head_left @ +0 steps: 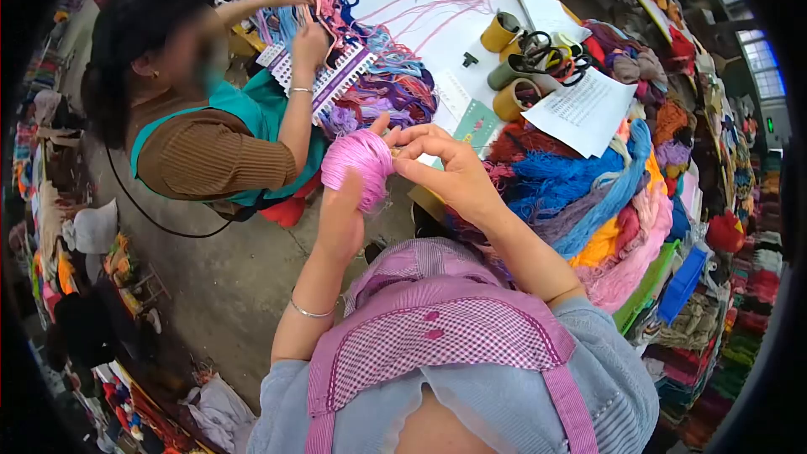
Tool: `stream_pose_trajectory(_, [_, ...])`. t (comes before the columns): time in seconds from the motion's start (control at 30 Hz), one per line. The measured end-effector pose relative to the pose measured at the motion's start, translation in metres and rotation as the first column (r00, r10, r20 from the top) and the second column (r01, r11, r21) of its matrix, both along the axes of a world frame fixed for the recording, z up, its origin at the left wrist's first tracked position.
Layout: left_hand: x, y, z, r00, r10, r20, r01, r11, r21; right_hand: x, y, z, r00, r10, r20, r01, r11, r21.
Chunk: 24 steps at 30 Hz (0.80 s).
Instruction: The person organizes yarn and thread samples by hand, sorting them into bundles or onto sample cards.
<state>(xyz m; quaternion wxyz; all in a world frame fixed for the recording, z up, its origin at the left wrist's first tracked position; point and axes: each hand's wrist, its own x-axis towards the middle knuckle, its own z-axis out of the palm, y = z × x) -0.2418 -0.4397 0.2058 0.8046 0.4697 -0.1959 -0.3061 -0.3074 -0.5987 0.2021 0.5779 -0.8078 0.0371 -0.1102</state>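
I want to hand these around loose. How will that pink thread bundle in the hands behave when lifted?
The pink thread bundle is probably soft and floppy: the left hand wraps it and it bulges. Likely light for its size. Its loose strands may slip or unravel where the right hand pinches them.

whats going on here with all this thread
The person wearing the camera holds a skein of pink thread in the left hand, while the right hand pinches at its top end with the fingers. Across the table, a co-worker handles multicoloured threads over a white card. Heaps of coloured yarn lie alongside.
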Motion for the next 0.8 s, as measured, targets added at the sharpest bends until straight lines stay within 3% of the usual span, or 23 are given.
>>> stream_pose_trajectory(0.07, [-0.001,0.004,0.014,1.000,0.013,0.018,-0.017,0.975,0.224,-0.013,0.006,0.014,0.984,0.056,-0.171,0.040,0.858,0.512])
stream_pose_trajectory(0.1, [-0.004,0.006,0.014,0.990,0.082,-0.113,-0.066,0.988,0.138,-0.018,0.011,0.028,0.987,0.045,-0.155,0.056,0.805,0.591])
stream_pose_trajectory(0.23, [-0.008,0.013,0.020,0.975,0.025,-0.220,-0.019,0.999,0.029,-0.031,0.017,0.030,0.987,0.082,-0.140,0.030,0.757,0.653])
stream_pose_trajectory(0.3, [-0.014,0.013,0.024,0.957,0.048,-0.287,-0.046,0.999,0.014,-0.033,0.026,0.037,0.982,0.043,-0.183,0.070,0.821,0.567])
stream_pose_trajectory(0.33, [-0.018,0.012,0.026,0.958,0.045,-0.284,-0.043,0.999,0.013,-0.034,0.031,0.033,0.977,0.065,-0.203,0.080,0.773,0.630])
stream_pose_trajectory(0.43, [-0.027,0.012,0.029,0.973,0.046,-0.227,-0.052,0.998,-0.021,-0.039,0.034,0.027,0.967,0.033,-0.254,0.103,0.859,0.502])
stream_pose_trajectory(0.67, [-0.033,0.017,0.024,0.982,0.036,-0.188,-0.046,0.998,-0.053,-0.047,0.035,0.030,0.993,-0.021,-0.116,0.079,0.849,0.522])
stream_pose_trajectory(0.77, [-0.038,0.015,0.027,0.987,0.106,-0.118,-0.111,0.993,-0.033,-0.049,0.036,0.035,0.997,-0.007,-0.082,0.056,0.795,0.605])
stream_pose_trajectory(0.8, [-0.040,0.014,0.029,0.990,0.138,-0.021,-0.138,0.990,0.007,-0.048,0.036,0.035,0.992,-0.022,-0.121,0.091,0.797,0.597])
